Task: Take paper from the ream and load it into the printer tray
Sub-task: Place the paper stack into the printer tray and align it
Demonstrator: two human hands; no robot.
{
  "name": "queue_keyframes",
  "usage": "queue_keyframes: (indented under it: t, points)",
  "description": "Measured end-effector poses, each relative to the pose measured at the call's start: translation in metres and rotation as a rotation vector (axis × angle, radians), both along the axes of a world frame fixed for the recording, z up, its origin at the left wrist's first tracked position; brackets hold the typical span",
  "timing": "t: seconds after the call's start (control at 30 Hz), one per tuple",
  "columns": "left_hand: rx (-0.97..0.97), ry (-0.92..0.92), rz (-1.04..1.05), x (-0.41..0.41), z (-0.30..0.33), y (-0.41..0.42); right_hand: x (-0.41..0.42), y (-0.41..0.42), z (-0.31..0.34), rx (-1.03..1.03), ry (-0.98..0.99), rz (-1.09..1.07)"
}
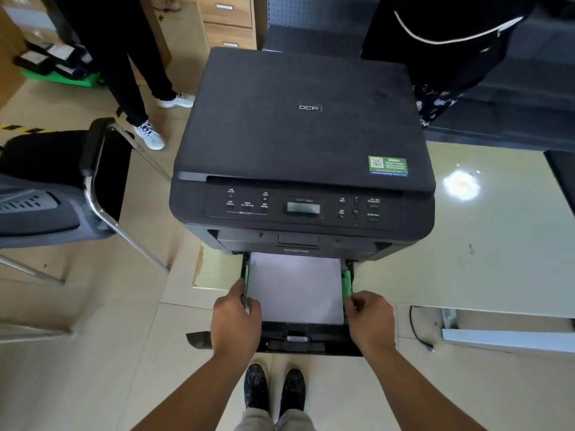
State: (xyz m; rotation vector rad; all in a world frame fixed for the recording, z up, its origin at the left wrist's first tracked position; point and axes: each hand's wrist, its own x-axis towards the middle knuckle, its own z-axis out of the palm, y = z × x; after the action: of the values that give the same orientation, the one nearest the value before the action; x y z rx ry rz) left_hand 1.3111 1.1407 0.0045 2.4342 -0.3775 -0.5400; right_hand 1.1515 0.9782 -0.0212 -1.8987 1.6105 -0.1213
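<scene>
A black multifunction printer (298,126) stands on a pale green table. Its paper tray (298,340) is pulled out toward me at the bottom front. A stack of white paper (297,287) lies flat inside the tray between green side guides. My left hand (235,315) grips the tray's left side rail, fingers curled over the edge. My right hand (370,318) grips the right side rail near the green guide (346,283). No ream of paper is in view.
A grey office chair (62,188) with a metal frame stands to the left. Two people stand behind the printer, one at left (124,57), one at right (441,42). The table (497,244) extends right. A black cable (418,331) hangs below its edge. My shoes (273,387) are on the tiled floor.
</scene>
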Motion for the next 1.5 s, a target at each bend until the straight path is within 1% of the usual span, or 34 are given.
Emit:
queue_keyframes:
  t: [0.3,0.57,0.77,0.83,0.9,0.93,0.97,1.0,1.03,1.07,1.1,1.13,1.2,1.33,1.43,1.5]
  points:
    - [0.124,-0.046,-0.078,0.006,-0.013,0.004,0.003,0.000,0.001,-0.018,-0.020,0.080]
    - [0.068,-0.042,-0.102,0.007,-0.018,0.010,0.004,0.001,0.001,-0.020,-0.003,0.114]
    - [0.060,-0.021,-0.276,-0.006,-0.015,0.017,-0.002,0.001,-0.001,-0.018,0.001,0.163]
    - [0.092,-0.060,-0.330,-0.013,-0.013,0.022,-0.005,0.008,0.003,-0.109,-0.019,0.243]
    - [0.102,-0.194,-0.389,-0.021,-0.006,0.030,-0.012,0.023,0.016,-0.275,-0.085,0.305]
    - [0.091,-0.270,-0.431,-0.027,0.001,0.035,-0.018,0.034,0.025,-0.350,-0.143,0.376]
    - [0.071,-0.334,-0.479,-0.033,0.008,0.041,-0.023,0.045,0.035,-0.409,-0.191,0.497]
    - [0.058,-0.371,-0.529,-0.039,0.014,0.048,-0.029,0.057,0.043,-0.421,-0.213,0.652]
    - [0.055,-0.388,-0.578,-0.045,0.018,0.055,-0.035,0.069,0.046,-0.400,-0.207,0.806]
    - [0.060,-0.390,-0.615,-0.050,0.020,0.062,-0.041,0.078,0.046,-0.373,-0.157,0.927]
    - [0.067,-0.390,-0.643,-0.054,0.020,0.069,-0.044,0.084,0.043,-0.361,-0.083,1.008]
    - [0.071,-0.395,-0.662,-0.058,0.019,0.074,-0.044,0.090,0.041,-0.355,-0.001,1.040]
    - [0.076,-0.398,-0.673,-0.062,0.015,0.082,-0.042,0.096,0.037,-0.336,0.104,1.016]
    - [0.126,-0.366,-0.657,-0.060,0.008,0.084,-0.034,0.094,0.035,-0.319,0.226,0.977]
    - [0.146,-0.388,-0.667,-0.056,0.004,0.079,-0.023,0.087,0.042,-0.294,0.204,0.935]
    - [0.192,-0.385,-0.680,-0.049,0.002,0.070,-0.011,0.078,0.045,-0.256,0.190,0.906]
